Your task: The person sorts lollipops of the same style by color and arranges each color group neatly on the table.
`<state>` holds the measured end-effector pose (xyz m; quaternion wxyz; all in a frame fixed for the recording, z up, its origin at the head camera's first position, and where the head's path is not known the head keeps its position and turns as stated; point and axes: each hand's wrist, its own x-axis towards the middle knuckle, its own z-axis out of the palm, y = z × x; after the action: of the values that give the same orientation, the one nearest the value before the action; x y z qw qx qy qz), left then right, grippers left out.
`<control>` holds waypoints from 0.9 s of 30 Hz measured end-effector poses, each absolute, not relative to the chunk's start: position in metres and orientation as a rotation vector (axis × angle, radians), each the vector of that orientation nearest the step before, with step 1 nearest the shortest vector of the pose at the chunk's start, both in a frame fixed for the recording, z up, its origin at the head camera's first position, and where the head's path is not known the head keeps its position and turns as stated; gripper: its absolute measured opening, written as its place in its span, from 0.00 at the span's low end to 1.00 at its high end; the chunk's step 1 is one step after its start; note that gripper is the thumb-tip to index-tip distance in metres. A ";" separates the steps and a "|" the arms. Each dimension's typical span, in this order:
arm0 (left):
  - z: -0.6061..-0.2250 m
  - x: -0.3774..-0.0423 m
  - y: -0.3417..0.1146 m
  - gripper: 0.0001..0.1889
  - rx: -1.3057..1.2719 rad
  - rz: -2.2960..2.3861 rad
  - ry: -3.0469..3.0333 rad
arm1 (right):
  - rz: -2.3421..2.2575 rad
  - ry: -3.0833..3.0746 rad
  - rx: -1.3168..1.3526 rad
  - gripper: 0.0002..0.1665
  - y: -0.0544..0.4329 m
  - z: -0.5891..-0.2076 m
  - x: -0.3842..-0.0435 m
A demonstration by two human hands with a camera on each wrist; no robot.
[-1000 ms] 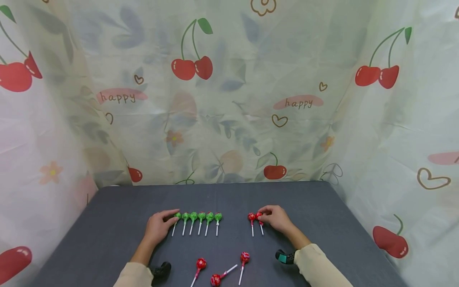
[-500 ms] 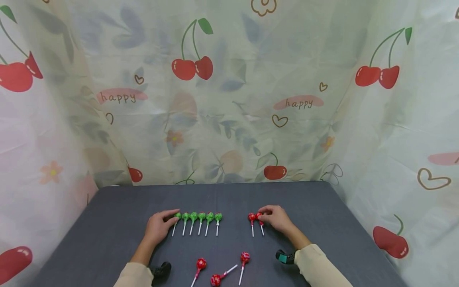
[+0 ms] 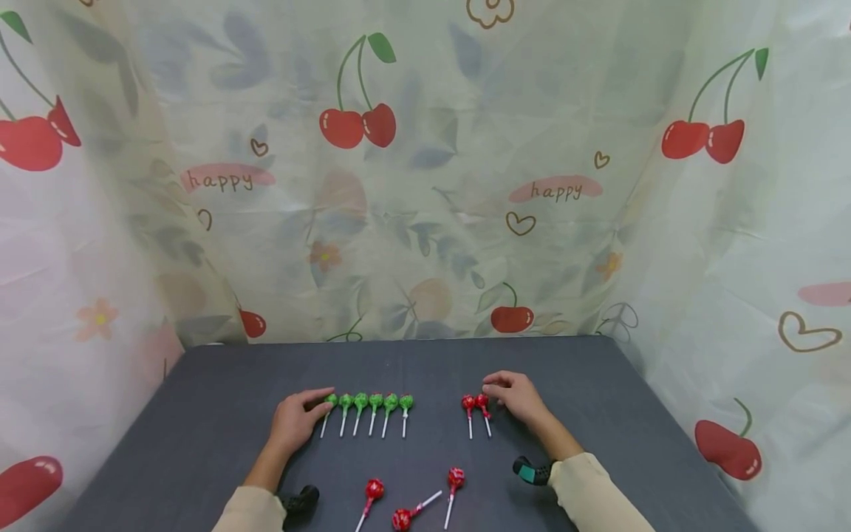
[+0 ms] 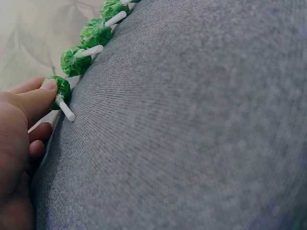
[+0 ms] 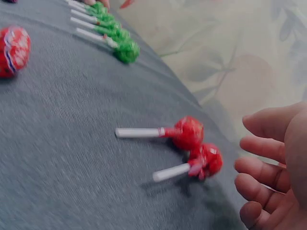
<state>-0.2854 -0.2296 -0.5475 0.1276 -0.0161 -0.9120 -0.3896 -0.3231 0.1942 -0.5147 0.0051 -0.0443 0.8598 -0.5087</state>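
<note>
- Nearest the body, three loose red lollipops [image 3: 374, 490] [image 3: 401, 519] [image 3: 455, 478] lie scattered on the tabletop [image 3: 199, 414], sticks pointing different ways; judged next for the red row.
- Further out, right hand [image 3: 517, 397] sits just beside the two placed red lollipops [image 3: 476, 403], apart from them, fingers [image 5: 261, 165] loosely curled and holding nothing (wrist view shows a gap to the nearer head).
- Left hand [image 3: 295, 418] rests at the left end of the green row, fingertip [image 4: 48, 86] touching the end green lollipop [image 4: 58, 88]; fingers relaxed, no pinch.
- Row of six green lollipops [image 3: 368, 403] is even, heads far, sticks near.
- Advice: take each red one by the stick, lay it parallel, match the green spacing, avoid nudging neighbours.
</note>
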 end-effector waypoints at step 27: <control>-0.548 -0.285 -0.229 0.16 -0.059 -1.144 -2.630 | -1.524 2.580 -0.613 0.13 0.160 -0.506 -0.268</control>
<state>-0.2848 -0.2290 -0.5483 0.1361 -0.0204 -0.9083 -0.3951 -0.2681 0.1602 -0.5059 0.0413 -0.2001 0.8428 -0.4979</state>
